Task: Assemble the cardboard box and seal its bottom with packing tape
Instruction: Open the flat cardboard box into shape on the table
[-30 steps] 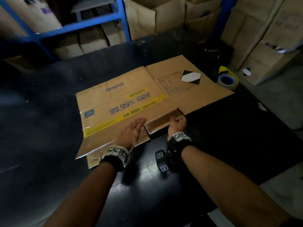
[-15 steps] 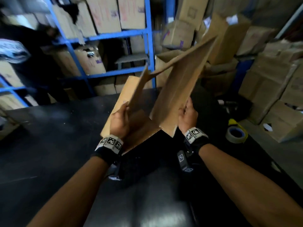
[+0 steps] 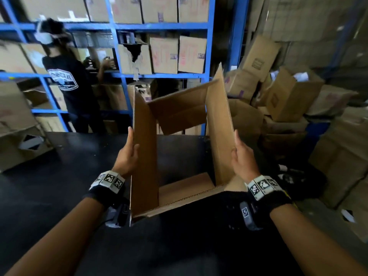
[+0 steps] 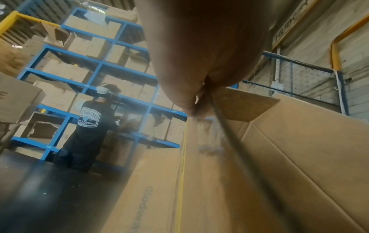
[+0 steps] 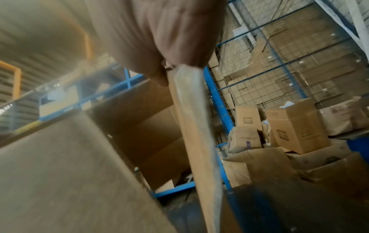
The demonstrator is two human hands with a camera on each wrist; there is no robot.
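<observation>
A brown cardboard box is held up over the black table, opened into a square tube with its flaps loose. I look through it to the table. My left hand grips the near edge of the left wall, thumb on the inner face. My right hand grips the near edge of the right wall. In the left wrist view the left hand pinches the box edge. The right wrist view shows the right hand pinching the thin edge of the box. No tape roll shows.
Blue shelving full of cartons stands behind the table. Another person in a dark shirt stands at it, far left. A loose pile of cartons fills the floor at the right.
The box lay flat on the table; both hands lifted it and spread it from a folded sheet into an open tube. My view tilted up toward the shelves.
</observation>
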